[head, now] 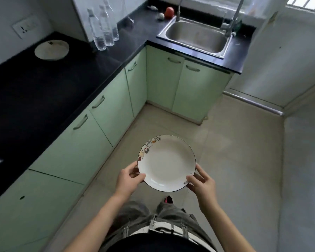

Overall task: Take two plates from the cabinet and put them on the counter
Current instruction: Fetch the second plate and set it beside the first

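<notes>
Now a white plate (166,163) is held level over the floor, out in front of the body, with both hands on its near rim. The left hand (128,180) is clamped on the rim at about eight o'clock, thumb on top and fingers tucked under; the right hand (203,184) is closed on it at about four o'clock in the same pinch. A printed pattern is seen along the rim from nine to twelve o'clock.

Up at ten o'clock in the view, another plate (51,50) is already set down on the black counter (44,91), so by the look of things one is delivered and this one is in transit. The green cabinet doors (74,142) below the counter are all seen shut.

Trouble could be found in several places. The grip is taken only on the near edge, so the far side could dip and the plate could be slid out onto the tile. On landing, the rim could be knocked against the counter's edge if it is brought in low. The clear bottles (104,31) at eleven o'clock could be toppled should the plate be set down too far along.
</notes>
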The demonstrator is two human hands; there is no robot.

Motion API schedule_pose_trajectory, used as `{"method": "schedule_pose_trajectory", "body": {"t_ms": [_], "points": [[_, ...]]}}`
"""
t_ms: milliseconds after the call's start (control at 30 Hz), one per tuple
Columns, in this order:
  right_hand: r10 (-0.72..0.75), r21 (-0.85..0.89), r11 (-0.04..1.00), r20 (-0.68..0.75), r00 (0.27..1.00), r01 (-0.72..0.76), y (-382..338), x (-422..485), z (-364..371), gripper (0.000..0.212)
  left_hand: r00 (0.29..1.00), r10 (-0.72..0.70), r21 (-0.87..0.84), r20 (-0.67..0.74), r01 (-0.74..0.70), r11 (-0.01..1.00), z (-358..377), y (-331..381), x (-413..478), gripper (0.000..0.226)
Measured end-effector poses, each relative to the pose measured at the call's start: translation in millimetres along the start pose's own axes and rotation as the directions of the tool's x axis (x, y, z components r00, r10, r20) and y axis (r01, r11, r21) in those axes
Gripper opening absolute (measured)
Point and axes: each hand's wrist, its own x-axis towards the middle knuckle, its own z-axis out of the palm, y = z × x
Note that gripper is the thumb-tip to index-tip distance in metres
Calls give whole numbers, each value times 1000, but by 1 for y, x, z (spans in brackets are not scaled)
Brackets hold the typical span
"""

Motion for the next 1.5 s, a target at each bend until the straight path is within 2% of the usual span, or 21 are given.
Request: {"method": "schedule_pose_trajectory", "body": {"t_ms": [200,300,467,767,967,1167,1267,1367,1500], "points": [[70,-164,986,242,968,-31,-65,106,74,60,969,-49,-77,-243,31,997,-16,25,65,59],[108,-241,970,333,937,-26,-82,154,121,61,934,-83,-135,-346,38,990,-33,30,102,52],[151,-327,945,432,889,-1,-113,223,214,62,891,-146,-227,-430,50,973,-77,44,179,50],[165,-414,906,539,826,89,-178,308,367,61,811,-162,-274,-563,2,962,-159,97,288,54],[244,-506,847,640,728,162,-210,362,470,61,714,-220,-339,-664,-25,941,-196,112,348,49],[349,-550,797,757,552,250,-222,418,578,62,558,-321,-435,-765,-82,897,-240,132,406,46],[390,-568,773,777,494,284,-220,438,632,62,498,-363,-480,-787,-125,868,-262,138,427,45],[400,-560,760,802,443,329,-217,444,683,61,437,-412,-513,-800,-142,846,-289,142,442,46],[376,-533,746,832,408,399,-199,443,747,60,396,-400,-492,-826,-163,855,-340,141,457,43]]}}
